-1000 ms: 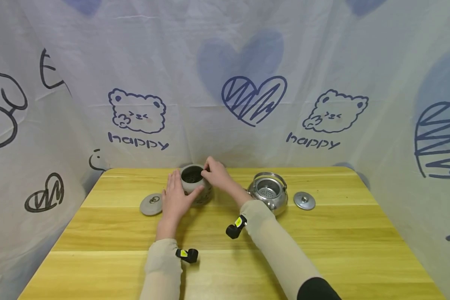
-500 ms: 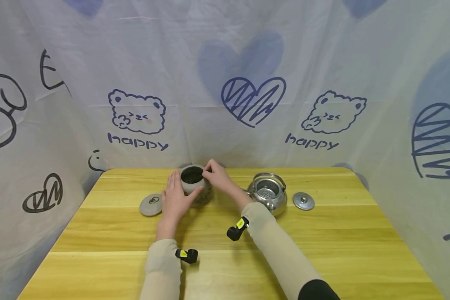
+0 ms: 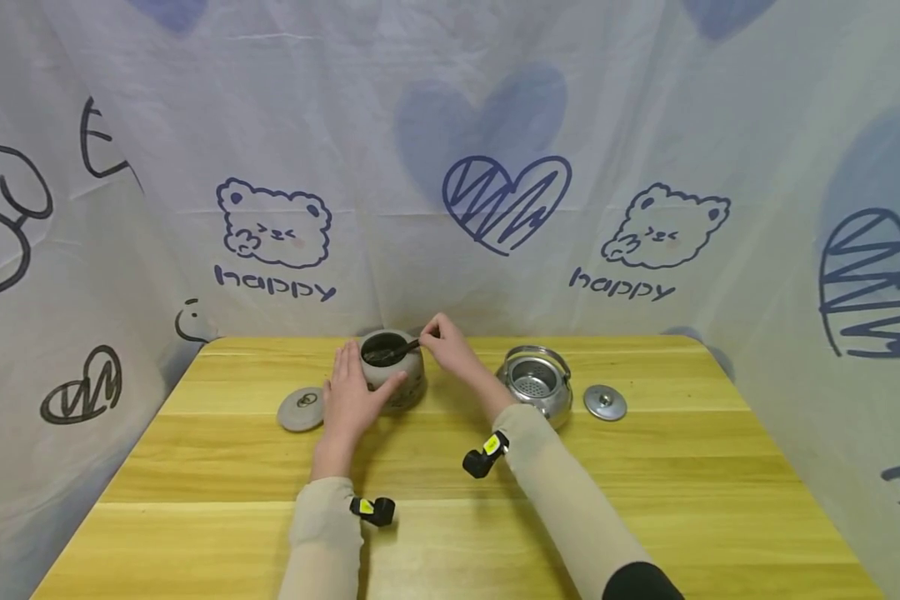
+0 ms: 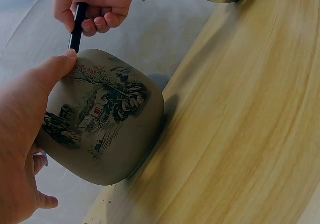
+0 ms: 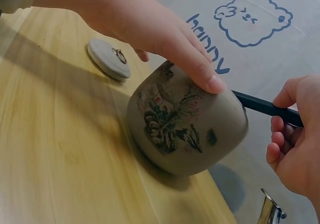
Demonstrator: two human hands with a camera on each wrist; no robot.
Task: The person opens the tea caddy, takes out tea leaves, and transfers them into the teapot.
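Note:
A grey-brown ceramic jar with a painted landscape stands with its mouth uncovered at the back of the table, left of centre. My left hand holds it from the left, thumb across the front near the rim and fingers along the side. Between thumb and fingers, my right hand pinches the black handle of a spoon. The spoon slants down into the jar's mouth over dark contents, its far end partly hidden inside. In the right wrist view, the black handle runs from the rim into the curled fingers.
Left of the jar lies its round grey lid with a small ring. To the right stands a shiny steel teapot, uncovered, a perforated strainer in its mouth. Its steel lid lies beside it. A printed cloth hangs behind the table.
My right hand has moved up and to the right, away from the jar's rim, drawing the spoon's dark handle into sight. My left hand and the jar stay in place.

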